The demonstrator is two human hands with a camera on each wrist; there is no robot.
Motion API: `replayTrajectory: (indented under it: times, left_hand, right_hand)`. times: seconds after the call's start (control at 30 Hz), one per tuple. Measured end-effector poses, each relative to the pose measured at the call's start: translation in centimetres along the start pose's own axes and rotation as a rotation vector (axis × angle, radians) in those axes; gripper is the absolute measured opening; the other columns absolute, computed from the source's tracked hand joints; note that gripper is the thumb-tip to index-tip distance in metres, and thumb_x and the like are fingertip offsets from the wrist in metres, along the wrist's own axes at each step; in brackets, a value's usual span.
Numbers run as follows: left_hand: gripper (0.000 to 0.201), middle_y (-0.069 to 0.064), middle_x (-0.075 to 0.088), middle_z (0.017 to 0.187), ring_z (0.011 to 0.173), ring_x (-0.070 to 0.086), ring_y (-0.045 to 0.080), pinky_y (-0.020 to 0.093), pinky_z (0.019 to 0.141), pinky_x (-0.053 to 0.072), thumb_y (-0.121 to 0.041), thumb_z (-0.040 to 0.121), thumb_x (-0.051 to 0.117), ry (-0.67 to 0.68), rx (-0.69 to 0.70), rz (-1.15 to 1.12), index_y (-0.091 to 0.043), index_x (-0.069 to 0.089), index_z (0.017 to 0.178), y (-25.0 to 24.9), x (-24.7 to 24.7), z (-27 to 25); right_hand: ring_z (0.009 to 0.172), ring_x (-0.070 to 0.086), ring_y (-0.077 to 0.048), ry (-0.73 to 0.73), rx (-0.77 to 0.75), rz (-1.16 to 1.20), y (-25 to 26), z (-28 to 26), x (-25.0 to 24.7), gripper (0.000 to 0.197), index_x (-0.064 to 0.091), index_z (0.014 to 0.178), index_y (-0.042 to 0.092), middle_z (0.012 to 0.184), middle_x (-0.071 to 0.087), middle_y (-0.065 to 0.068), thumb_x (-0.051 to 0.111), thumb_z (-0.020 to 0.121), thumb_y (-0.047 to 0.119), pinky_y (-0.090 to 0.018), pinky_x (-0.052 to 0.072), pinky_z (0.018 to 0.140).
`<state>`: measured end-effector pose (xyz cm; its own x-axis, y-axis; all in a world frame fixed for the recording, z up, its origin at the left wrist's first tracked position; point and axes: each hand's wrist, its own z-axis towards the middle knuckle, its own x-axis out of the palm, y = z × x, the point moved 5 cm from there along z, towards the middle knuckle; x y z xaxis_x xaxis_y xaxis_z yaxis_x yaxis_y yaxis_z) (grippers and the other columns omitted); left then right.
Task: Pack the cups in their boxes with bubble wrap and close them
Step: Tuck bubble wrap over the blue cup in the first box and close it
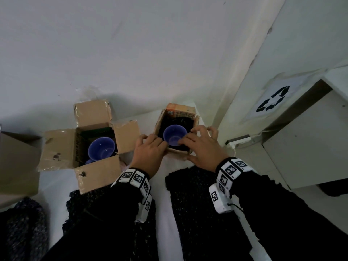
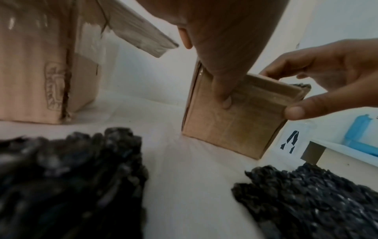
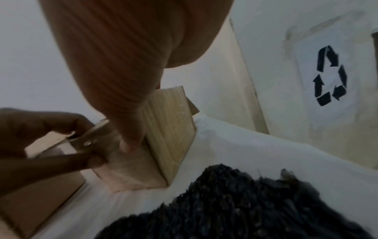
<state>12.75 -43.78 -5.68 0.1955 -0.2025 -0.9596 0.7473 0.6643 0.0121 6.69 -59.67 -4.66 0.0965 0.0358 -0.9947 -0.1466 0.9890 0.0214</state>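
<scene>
A small cardboard box (image 1: 194,127) stands at the back of the white table, lined with black bubble wrap (image 1: 180,120), and a blue cup (image 1: 174,135) sits upright inside. My left hand (image 1: 156,142) grips its near left rim, thumb (image 2: 223,90) pressed on the front wall. My right hand (image 1: 190,140) pinches the near right rim, where a flap (image 2: 272,90) is folded down outside. A larger open box (image 1: 94,178) to the left holds another blue cup (image 1: 101,147).
Loose sheets of black bubble wrap (image 1: 197,204) lie on the table (image 1: 165,213) under my forearms and at the near left (image 1: 24,223). Another cardboard box (image 1: 17,166) stands at the left edge. A white cabinet with a recycling sign (image 1: 273,98) stands to the right.
</scene>
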Motion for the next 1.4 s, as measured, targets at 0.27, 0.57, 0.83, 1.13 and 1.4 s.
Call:
replayTrajectory:
  times: [0.27, 0.57, 0.83, 1.13, 1.4]
  left_hand:
    - [0.015, 0.001, 0.063, 0.079, 0.08, 0.053, 0.027, 0.036, 0.064, 0.038, -0.022, 0.076, 0.075, 0.035, -0.027, -0.058, -0.019, 0.062, 0.083, -2.1, 0.1, -0.1]
    - [0.043, 0.002, 0.059, 0.121, 0.116, 0.052, 0.028, 0.043, 0.09, 0.038, -0.03, 0.076, 0.069, 0.005, -0.054, -0.163, -0.019, 0.059, 0.117, -3.4, -1.4, -1.5]
    - [0.037, -0.006, 0.058, 0.112, 0.106, 0.052, 0.023, 0.037, 0.085, 0.034, -0.054, 0.086, 0.049, 0.322, -0.003, -0.189, -0.029, 0.058, 0.112, -7.1, -0.2, -7.3]
    - [0.082, 0.0, 0.033, 0.146, 0.129, 0.038, 0.024, 0.04, 0.103, 0.037, -0.066, 0.08, 0.056, 0.427, -0.101, -0.248, -0.027, 0.025, 0.146, -7.5, -0.3, -10.6]
    - [0.047, 0.0, 0.058, 0.123, 0.12, 0.049, 0.028, 0.041, 0.099, 0.032, -0.042, 0.068, 0.076, 0.054, 0.119, -0.217, -0.025, 0.062, 0.109, -7.6, -4.6, -8.1]
  right_hand:
    - [0.115, 0.038, -0.024, -0.037, 0.007, -0.223, -0.4, -0.2, 0.5, 0.025, 0.069, 0.083, 0.031, 0.109, 0.059, 0.007, 0.076, 0.063, 0.018, -0.048, 0.02, 0.096]
    - [0.105, 0.049, -0.024, -0.125, 0.132, 0.14, -2.0, -4.8, -2.4, 0.042, 0.055, 0.115, 0.027, 0.116, 0.053, 0.003, 0.066, 0.076, 0.035, -0.04, 0.036, 0.082]
    - [0.089, 0.053, -0.018, 0.444, 0.385, 0.109, -0.1, -13.4, 3.8, 0.061, 0.048, 0.092, 0.031, 0.092, 0.056, 0.007, 0.045, 0.065, 0.087, -0.039, 0.036, 0.08]
    - [0.096, 0.051, -0.027, 0.092, 0.388, 0.317, 2.7, -14.1, 2.1, 0.009, 0.057, 0.096, 0.025, 0.102, 0.057, 0.001, 0.06, 0.088, 0.025, -0.038, 0.043, 0.076]
    - [0.085, 0.055, -0.022, -0.03, 0.17, 0.556, 4.9, -12.5, -2.3, 0.015, 0.054, 0.109, 0.024, 0.098, 0.057, 0.0, 0.046, 0.097, 0.02, -0.041, 0.048, 0.072]
